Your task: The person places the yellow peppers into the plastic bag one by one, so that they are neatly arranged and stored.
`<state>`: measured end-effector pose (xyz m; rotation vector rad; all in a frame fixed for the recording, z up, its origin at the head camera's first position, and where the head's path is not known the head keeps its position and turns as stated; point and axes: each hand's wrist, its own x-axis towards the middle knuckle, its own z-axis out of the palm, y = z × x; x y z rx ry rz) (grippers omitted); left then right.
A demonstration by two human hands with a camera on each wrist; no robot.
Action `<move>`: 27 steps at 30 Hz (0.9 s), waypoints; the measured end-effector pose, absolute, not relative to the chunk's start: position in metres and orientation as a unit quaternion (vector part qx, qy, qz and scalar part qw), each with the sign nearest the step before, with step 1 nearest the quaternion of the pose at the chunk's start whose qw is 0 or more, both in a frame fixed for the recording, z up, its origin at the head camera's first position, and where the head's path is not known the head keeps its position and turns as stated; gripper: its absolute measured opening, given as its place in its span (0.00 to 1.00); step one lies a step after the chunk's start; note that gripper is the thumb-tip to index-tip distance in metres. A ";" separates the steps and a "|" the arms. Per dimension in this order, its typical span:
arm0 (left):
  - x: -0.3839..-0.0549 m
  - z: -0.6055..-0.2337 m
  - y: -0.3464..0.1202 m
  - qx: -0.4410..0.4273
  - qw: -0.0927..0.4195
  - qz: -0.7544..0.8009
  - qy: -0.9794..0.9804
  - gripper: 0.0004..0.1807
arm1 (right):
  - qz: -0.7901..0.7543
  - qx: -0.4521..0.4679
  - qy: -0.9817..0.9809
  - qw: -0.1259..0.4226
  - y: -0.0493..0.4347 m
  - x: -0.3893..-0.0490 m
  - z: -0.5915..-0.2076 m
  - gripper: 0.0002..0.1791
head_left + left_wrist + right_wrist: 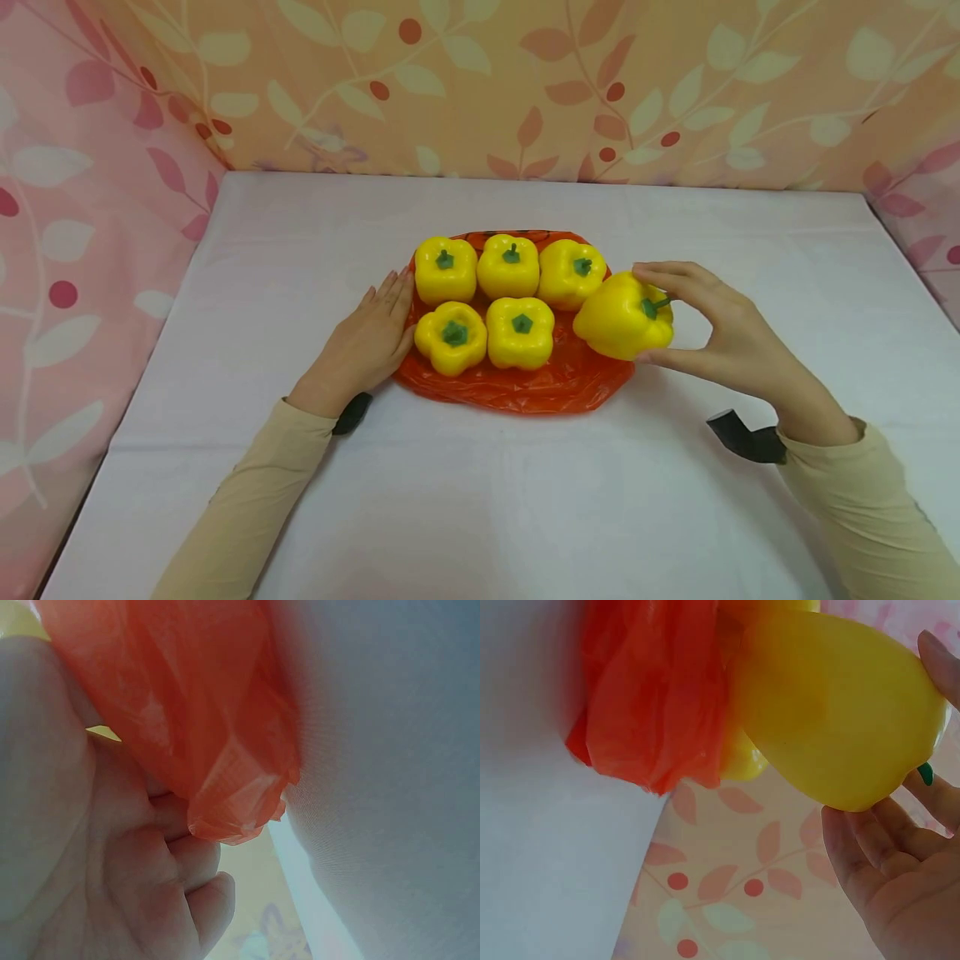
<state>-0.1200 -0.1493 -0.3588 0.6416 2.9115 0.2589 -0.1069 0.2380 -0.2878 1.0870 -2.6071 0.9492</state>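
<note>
My right hand (723, 325) grips a yellow bell pepper (621, 318) between thumb and fingers. This pepper is tilted, its green stem toward the palm, over the right edge of a red plastic bag (577, 387). In the right wrist view the held pepper (840, 705) fills the upper middle, beside the bag's rim. Several more yellow peppers (521, 333) sit upright in two rows on the bag. At the bag's left side, my left hand (367, 337) touches its edge with fingers extended. The left wrist view shows crumpled red plastic (225, 750) against those fingers.
A white cloth (480, 500) covers the table around the bag. Leaf-patterned fabric (465, 92) hangs behind the table and on both sides. Black wrist mounts (746, 437) protrude near both sleeves.
</note>
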 end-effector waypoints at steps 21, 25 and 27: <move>-0.121 -0.359 -0.149 0.214 0.072 0.085 0.970 0.36 | 0.300 0.379 -0.875 -0.003 0.220 -0.111 -0.304 0.42; -0.120 -0.359 -0.149 0.213 0.074 0.088 0.970 0.36 | 0.300 0.378 -0.876 -0.019 0.217 -0.112 -0.306 0.41; -0.120 -0.359 -0.149 0.212 0.075 0.088 0.971 0.36 | 0.301 0.375 -0.876 -0.027 0.216 -0.112 -0.306 0.40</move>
